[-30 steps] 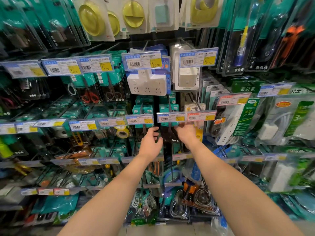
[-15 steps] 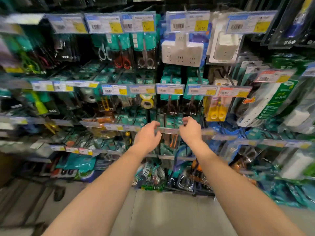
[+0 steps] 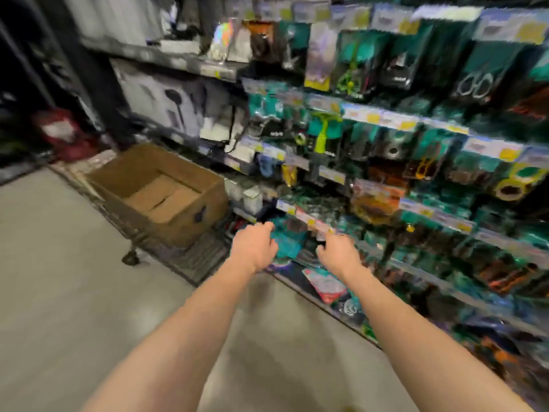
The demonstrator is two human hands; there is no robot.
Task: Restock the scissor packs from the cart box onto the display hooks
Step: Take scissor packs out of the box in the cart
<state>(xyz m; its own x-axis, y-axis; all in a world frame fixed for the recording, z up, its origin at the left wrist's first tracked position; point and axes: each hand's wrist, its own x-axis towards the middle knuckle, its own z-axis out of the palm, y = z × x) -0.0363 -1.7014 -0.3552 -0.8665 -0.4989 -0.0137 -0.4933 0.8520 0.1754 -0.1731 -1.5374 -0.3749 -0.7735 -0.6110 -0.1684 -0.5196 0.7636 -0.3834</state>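
The view is blurred by motion. A brown cardboard box (image 3: 190,203) with its flaps open stands on a low wheeled cart (image 3: 166,248) at the left, beside the display. The box's visible bottom shows only cardboard. My left hand (image 3: 254,246) and my right hand (image 3: 338,252) reach forward, side by side, in front of the low rows of the hook display (image 3: 386,173). Both have loosely curled fingers and hold nothing. Teal-carded packs (image 3: 286,239) hang just beyond my fingers. Scissor packs (image 3: 475,81) hang at the upper right.
Rows of hooks with price-tag strips (image 3: 383,118) fill the right half, packed with tools and tape rolls (image 3: 509,188). Shelves with boxed goods (image 3: 166,102) stand behind the cart. Grey floor (image 3: 59,278) spreads at the left. A red item (image 3: 64,133) sits at the far left.
My view has swung down and to the left, bringing the cart and box into sight. Both hands came off the hook row, dropped lower, and remain empty.
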